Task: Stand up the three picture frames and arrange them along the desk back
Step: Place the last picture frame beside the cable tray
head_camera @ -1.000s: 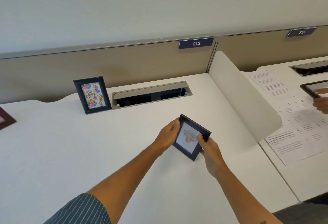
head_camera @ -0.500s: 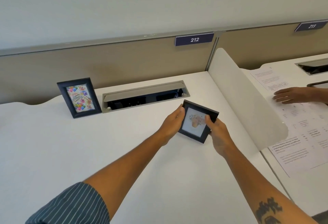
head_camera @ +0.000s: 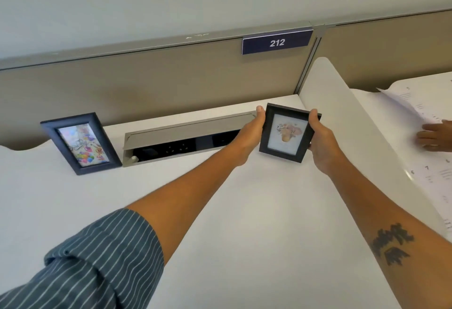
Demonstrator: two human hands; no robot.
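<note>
Fingers [head_camera: 314, 119] of both hands clamped the flower frame [head_camera: 287, 132] by its side edges, upright, near the desk [head_camera: 244, 210] back. Left of them stood the balloon frame [head_camera: 80, 143]. Step in hand: placement. Next: seat and release.

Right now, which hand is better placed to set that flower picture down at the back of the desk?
Neither alone, though the right hand looks slightly better: it grips the flower frame on the open side, while the left hand reaches over the cable tray.
</note>
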